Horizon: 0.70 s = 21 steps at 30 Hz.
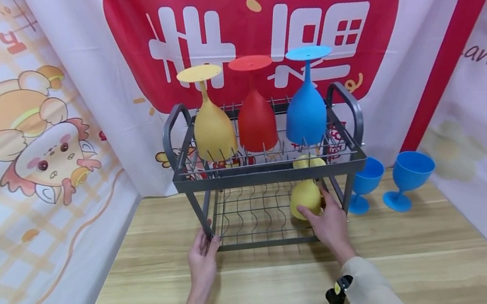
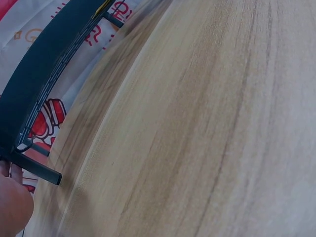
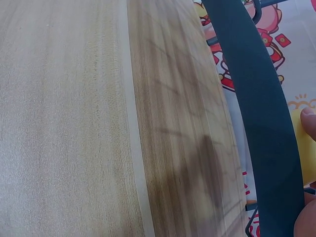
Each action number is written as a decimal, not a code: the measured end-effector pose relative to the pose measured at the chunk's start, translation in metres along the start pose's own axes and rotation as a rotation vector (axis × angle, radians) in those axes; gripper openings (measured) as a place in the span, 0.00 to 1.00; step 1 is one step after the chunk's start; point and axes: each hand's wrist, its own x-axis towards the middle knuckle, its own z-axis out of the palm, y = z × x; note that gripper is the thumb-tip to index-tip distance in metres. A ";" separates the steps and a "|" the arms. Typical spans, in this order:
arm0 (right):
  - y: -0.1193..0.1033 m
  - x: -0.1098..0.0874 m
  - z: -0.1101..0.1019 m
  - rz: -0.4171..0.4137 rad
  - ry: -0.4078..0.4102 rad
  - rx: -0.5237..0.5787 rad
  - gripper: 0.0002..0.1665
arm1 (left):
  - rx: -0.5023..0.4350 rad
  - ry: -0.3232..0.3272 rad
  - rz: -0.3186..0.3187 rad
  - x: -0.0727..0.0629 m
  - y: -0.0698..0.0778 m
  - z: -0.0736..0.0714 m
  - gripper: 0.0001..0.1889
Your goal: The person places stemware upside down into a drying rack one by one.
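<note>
A yellow goblet stands upside down on the lower shelf of a dark two-tier dish rack, near the shelf's right end and beneath the upper tier. The person's right hand reaches in through the front opening, just inside the right front post, and pinches the bowl, with the thumb on the near side and the fingers curled round the right side. To the left of this goblet, wavy wires show across most of the shelf, leaving wide room as far as the left posts. The left hand grips the rack's lower left front corner, thumb in front and fingers behind the post. Above, a second yellow goblet, a red goblet and a blue goblet stand upside down in a row, with narrow gaps between their bowls and the tier's raised end handles to either side. Right of the rack, two upright blue goblets stand on the worktop: the nearer one just beside the rack, the outer one close to the worktop's right edge. Pale wood stretches from the rack's front rail toward the viewer, and printed cloth borders the left, back and right edges.
</note>
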 end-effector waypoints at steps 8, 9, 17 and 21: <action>-0.002 -0.005 -0.004 -0.023 -0.009 0.027 0.55 | 0.014 -0.007 -0.003 0.000 0.000 -0.001 0.30; -0.001 -0.006 -0.005 -0.040 -0.006 0.027 0.55 | 0.014 -0.007 -0.002 0.000 0.000 -0.001 0.30; 0.008 -0.032 -0.019 -0.127 0.010 0.016 0.50 | 0.012 -0.012 0.008 0.000 0.001 -0.001 0.31; 0.023 -0.054 -0.032 -0.164 0.063 0.021 0.41 | 0.008 -0.010 0.003 0.000 0.001 0.000 0.30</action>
